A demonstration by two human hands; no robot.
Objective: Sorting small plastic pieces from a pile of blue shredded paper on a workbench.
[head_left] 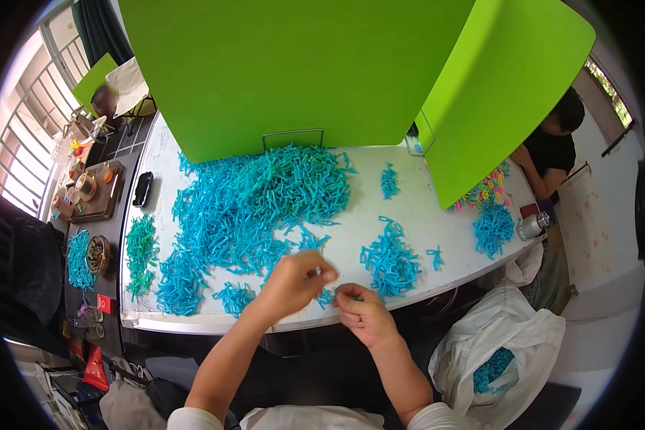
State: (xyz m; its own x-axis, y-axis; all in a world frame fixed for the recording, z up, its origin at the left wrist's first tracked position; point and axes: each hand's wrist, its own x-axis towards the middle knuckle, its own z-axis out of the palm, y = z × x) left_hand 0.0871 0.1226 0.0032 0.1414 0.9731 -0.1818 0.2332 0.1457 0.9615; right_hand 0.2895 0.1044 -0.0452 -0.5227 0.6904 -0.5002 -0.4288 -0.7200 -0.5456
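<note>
The person's bare left hand [294, 284] curls near the white table's [437, 222] front edge, a small bluish piece [313, 273] showing between its fingers; just beside it, the bare right hand's [364, 313] fingertips press together, their contents indiscernible. Thin turquoise, tube-like pieces [258, 193] lie heaped beyond both.

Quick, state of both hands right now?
Left hand: closed, fingers curled; a small bluish bit shows at them, grip unclear.
Right hand: closed, thumb and fingertips pinched; anything between them is too small to tell.
</note>
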